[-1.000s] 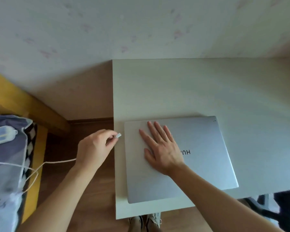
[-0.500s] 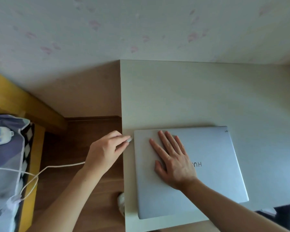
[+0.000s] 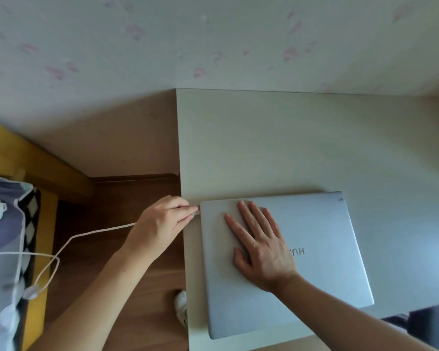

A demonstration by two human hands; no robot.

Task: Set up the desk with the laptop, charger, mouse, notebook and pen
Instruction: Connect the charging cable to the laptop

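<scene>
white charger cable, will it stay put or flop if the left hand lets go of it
The thin white charger cable probably flops: it sags in loose loops off the desk's side. Let go by the left hand, its plug would likely drop unless seated in the closed silver laptop. The right hand, flat on the lid, should stop sliding.
</scene>
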